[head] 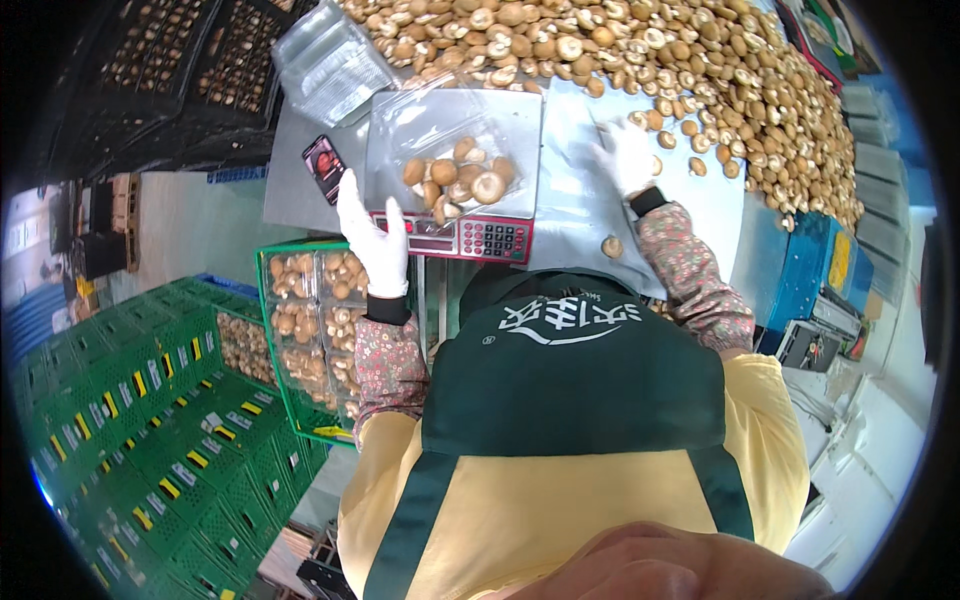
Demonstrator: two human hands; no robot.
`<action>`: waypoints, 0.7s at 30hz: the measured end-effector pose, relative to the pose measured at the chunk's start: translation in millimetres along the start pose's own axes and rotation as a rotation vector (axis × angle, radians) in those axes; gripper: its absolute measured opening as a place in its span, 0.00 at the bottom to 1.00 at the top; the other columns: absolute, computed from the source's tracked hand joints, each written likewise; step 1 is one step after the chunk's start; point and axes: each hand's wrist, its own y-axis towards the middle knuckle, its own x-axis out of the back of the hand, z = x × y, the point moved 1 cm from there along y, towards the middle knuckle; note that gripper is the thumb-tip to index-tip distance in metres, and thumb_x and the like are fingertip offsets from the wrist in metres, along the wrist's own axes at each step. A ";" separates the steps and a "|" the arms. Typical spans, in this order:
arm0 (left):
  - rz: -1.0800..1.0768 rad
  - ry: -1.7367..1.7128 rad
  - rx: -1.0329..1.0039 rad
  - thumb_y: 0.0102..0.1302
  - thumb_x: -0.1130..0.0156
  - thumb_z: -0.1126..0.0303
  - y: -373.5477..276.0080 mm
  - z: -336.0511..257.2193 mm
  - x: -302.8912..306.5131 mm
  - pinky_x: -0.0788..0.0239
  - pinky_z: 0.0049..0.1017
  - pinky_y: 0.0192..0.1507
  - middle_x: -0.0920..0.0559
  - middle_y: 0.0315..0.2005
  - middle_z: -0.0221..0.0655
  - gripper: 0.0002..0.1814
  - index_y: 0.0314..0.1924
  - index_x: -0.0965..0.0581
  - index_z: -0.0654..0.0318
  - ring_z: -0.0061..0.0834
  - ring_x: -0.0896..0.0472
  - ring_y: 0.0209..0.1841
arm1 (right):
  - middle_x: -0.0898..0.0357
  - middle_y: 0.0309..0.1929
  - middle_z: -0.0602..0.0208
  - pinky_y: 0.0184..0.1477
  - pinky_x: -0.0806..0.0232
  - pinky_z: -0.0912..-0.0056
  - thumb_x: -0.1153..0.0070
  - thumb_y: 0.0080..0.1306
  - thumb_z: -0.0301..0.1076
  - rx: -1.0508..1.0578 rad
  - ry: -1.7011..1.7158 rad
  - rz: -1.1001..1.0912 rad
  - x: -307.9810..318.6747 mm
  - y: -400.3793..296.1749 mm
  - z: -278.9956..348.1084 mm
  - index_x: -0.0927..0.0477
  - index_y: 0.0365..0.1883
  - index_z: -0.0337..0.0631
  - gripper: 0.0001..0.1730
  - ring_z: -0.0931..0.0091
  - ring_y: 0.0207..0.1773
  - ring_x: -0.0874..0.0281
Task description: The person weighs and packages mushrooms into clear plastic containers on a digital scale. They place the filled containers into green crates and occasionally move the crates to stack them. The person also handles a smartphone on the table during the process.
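Note:
My left hand [375,238], in a white glove, is spread at the left edge of a red digital scale [491,238], beside a smartphone [324,169]; nothing is in its grasp. On the scale's metal plate lies a clear plastic clamshell box [409,124] with its lid raised and several brown mushrooms [444,172] inside. My right hand [628,157], also gloved in white, is low over the pale sheet right of the scale, near a few loose mushrooms. Whether its fingers hold one cannot be made out. A single mushroom [612,247] lies on the sheet closer to my body.
A big heap of mushrooms [675,45] covers the back and right of the table. Stacked clear trays [334,64] stand at the back left. Below left is a green crate [264,300] of filled boxes, beside many stacked green crates [150,405]. Black crates [180,112] hold mushrooms.

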 end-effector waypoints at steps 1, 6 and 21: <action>-0.036 -0.020 0.040 0.63 0.38 0.76 -0.7 5.4 4.7 0.44 0.39 0.72 0.30 0.65 0.50 0.35 0.70 0.35 0.69 0.46 0.32 0.68 | 0.24 0.55 0.52 0.57 0.30 0.50 0.34 0.58 0.50 -0.159 -0.176 0.103 -9.6 -13.5 -27.5 0.16 0.50 0.48 0.24 0.55 0.57 0.26; -0.126 -0.027 0.101 0.66 0.41 0.80 -7.5 21.0 30.5 0.41 0.36 0.70 0.26 0.62 0.44 0.28 0.67 0.30 0.67 0.39 0.28 0.65 | 0.28 0.60 0.51 0.62 0.33 0.51 0.31 0.55 0.50 -0.320 -0.124 0.157 -38.2 -57.9 -91.9 0.18 0.53 0.48 0.29 0.53 0.60 0.29; 0.260 0.253 -0.008 0.50 0.26 0.43 -19.6 -26.4 -61.5 0.62 0.56 0.75 0.41 0.74 0.51 0.60 0.75 0.44 0.67 0.47 0.46 0.77 | 0.28 0.61 0.46 0.62 0.34 0.51 0.27 0.56 0.46 0.228 0.521 -0.041 12.3 10.9 177.7 0.24 0.61 0.48 0.35 0.52 0.62 0.28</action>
